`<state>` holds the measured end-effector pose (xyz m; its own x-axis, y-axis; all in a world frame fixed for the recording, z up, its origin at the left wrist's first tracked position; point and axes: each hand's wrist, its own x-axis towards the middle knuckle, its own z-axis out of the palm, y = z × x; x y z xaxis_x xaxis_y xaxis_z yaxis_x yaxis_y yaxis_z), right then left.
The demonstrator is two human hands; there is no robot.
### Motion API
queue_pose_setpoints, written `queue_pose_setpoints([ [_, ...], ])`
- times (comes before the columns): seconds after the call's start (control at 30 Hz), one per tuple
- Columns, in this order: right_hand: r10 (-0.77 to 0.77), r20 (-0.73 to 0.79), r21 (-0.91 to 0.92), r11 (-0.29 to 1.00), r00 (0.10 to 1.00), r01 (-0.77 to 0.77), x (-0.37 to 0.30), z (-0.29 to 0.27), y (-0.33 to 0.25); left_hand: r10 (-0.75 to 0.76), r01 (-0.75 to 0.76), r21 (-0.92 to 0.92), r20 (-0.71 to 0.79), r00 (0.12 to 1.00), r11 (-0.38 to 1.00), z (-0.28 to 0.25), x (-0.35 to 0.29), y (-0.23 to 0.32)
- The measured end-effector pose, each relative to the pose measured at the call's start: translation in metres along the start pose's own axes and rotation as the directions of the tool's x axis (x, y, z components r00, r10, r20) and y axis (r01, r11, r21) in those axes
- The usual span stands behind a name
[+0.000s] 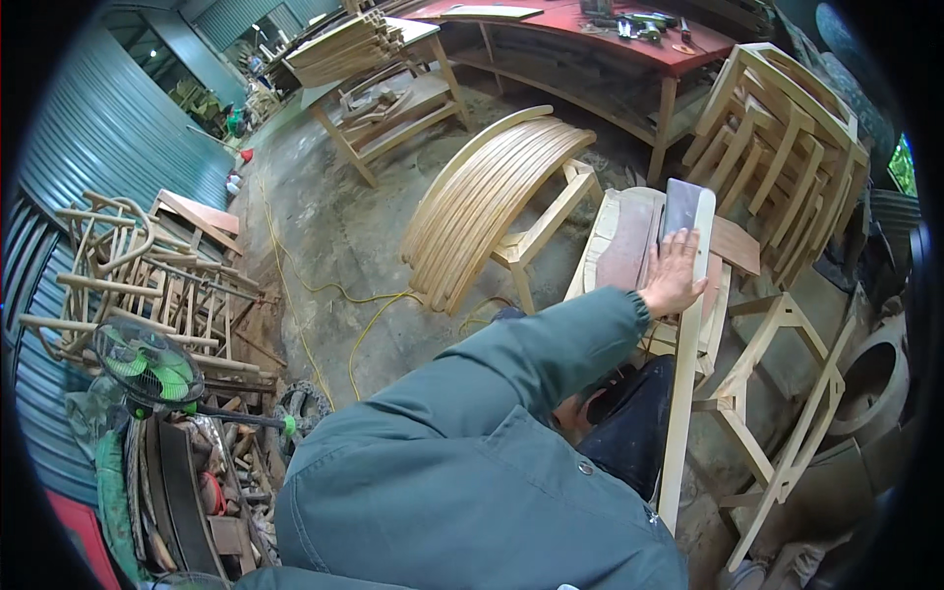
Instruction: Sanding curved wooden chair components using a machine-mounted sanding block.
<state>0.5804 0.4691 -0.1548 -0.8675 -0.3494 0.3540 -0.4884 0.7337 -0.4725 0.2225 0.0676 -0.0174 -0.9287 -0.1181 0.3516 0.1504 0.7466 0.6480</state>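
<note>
My left hand (674,270) reaches across in a green sleeve and lies palm down, fingers stretched out, over a long pale wooden strip (680,413). The strip runs from the bench top down toward my body. Just beyond my fingertips is a flat grey-purple piece (685,205), lying along the strip's far end; I cannot tell what it is. Beneath them stands a small work surface (602,258) covered with worn, pinkish-brown sheets. My right hand is not visible.
Stacked curved wooden slats (497,202) rest on a wooden frame ahead. Nested chair frames (787,147) stand at the right, with another frame (757,383) nearer. A red-topped table (590,34) is behind. At left are a green fan (147,364) and a yellow cord (280,265) on the floor.
</note>
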Motion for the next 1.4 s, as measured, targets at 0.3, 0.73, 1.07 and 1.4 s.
queue_pose_setpoints([
  [0.3, -0.118, -0.009, -0.03, 0.993, 0.993, 0.118, 0.05, 0.001, 0.022, -0.023, -0.054, 0.376, 0.196, 0.98, 0.925, 0.033, 0.01, -0.039],
  [0.73, 0.359, 0.091, -0.196, 0.921, 0.929, -0.337, 0.003, -0.115, -0.067, -0.128, 0.057, 0.339, 0.192, 0.973, 0.939, 0.043, 0.048, -0.041],
  [1.07, 0.422, 0.174, -0.119, 0.906, 0.89, -0.406, 0.034, -0.096, -0.076, -0.115, -0.004, 0.463, 0.228, 0.967, 0.886, 0.052, 0.081, -0.067],
  [1.4, 0.348, 0.114, -0.019, 0.937, 0.93, -0.348, 0.108, -0.06, -0.061, -0.227, 0.075, 0.522, 0.234, 0.945, 0.849, 0.038, 0.161, -0.1],
])
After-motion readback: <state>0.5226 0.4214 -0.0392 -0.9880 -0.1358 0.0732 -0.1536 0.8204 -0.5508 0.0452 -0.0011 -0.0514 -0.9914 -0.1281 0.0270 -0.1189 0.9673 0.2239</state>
